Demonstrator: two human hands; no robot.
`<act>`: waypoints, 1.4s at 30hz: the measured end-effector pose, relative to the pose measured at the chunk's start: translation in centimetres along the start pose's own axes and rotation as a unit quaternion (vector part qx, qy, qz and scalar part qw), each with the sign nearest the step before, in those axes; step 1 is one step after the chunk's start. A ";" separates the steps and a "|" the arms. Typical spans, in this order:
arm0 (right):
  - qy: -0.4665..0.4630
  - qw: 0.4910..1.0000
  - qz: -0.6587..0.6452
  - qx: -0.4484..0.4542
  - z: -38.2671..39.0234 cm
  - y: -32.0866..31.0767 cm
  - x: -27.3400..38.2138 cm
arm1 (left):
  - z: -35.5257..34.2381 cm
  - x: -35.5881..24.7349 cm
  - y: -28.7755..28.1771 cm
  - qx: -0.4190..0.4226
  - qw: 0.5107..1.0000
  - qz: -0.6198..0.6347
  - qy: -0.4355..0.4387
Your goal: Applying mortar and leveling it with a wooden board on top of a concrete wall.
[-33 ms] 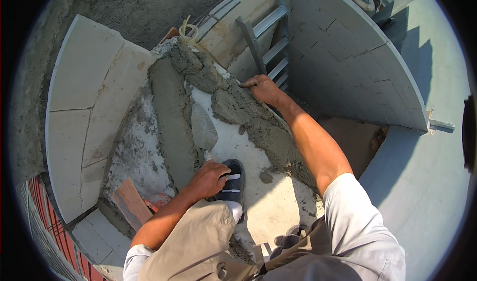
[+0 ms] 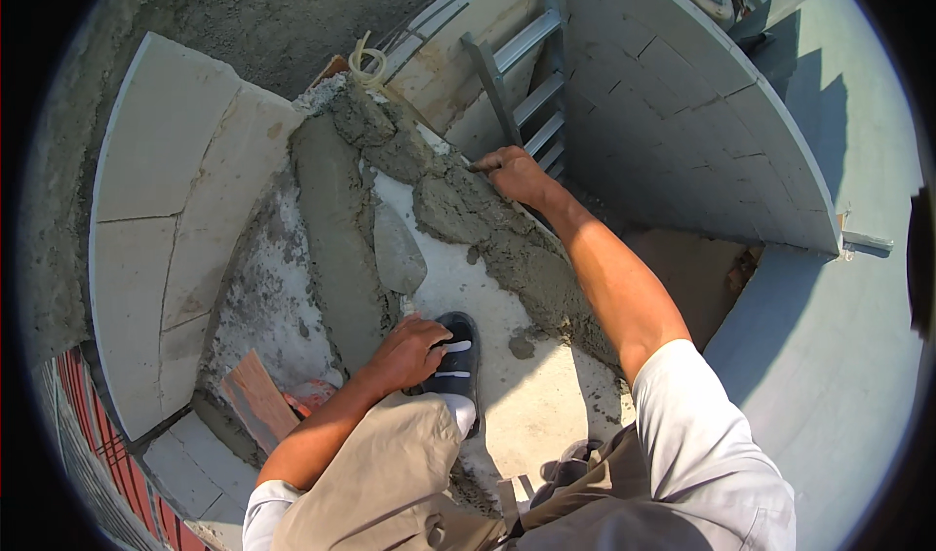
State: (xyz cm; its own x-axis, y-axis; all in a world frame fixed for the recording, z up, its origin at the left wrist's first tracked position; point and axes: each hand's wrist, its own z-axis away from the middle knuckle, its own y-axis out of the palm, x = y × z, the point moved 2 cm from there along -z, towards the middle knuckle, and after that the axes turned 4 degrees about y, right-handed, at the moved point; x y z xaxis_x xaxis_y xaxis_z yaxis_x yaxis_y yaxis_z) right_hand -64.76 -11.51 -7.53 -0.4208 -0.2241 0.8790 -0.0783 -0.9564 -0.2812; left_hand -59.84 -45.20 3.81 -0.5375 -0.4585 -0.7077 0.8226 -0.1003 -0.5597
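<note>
My left hand [image 2: 409, 348] is curled around the handle end of a pointing trowel, just beside my shoe. The trowel's grey blade [image 2: 398, 251] lies over pale slab and the edge of a smoothed strip of wet mortar [image 2: 331, 205]. My right hand [image 2: 515, 175] reaches out to the far edge of a rough mortar bed [image 2: 487, 215]. Its fingers are closed, with mortar on the extended fingertip; whether they hold anything is hidden. Between the two mortar strips runs bare pale slab [image 2: 463, 293].
A metal ladder [image 2: 531, 83] stands in the opening beyond my right hand, beside a curved block wall [image 2: 682, 122]. Pale blocks [image 2: 161, 219] rise on the left. A reddish board piece [image 2: 258, 395] lies by my left forearm; a coiled hose [image 2: 368, 61] sits at the far corner.
</note>
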 end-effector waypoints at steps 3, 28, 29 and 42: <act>0.038 0.999 -0.011 -0.036 0.2 0.1 -0.4 | -0.3 -0.1 0.0 0.007 1.000 0.002 0.002; -0.066 0.955 0.289 0.031 3.4 -0.9 3.8 | -0.6 -0.1 -1.1 -0.008 0.999 0.035 -0.012; -0.068 0.951 0.301 0.032 3.7 -0.8 3.9 | -0.5 -0.1 -0.9 -0.008 0.999 0.036 -0.014; -0.049 0.915 0.396 0.066 2.8 -0.6 6.4 | -0.7 -0.8 -1.0 0.012 1.000 0.024 -0.012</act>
State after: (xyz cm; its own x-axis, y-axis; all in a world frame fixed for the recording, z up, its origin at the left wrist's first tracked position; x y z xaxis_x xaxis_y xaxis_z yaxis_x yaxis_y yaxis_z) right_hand -64.87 -12.93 -0.68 -0.2147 -0.8661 0.4514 0.3277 -0.4993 -0.8021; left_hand -60.36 -44.09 4.56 -0.4924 -0.4841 -0.7233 0.8522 -0.0991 -0.5138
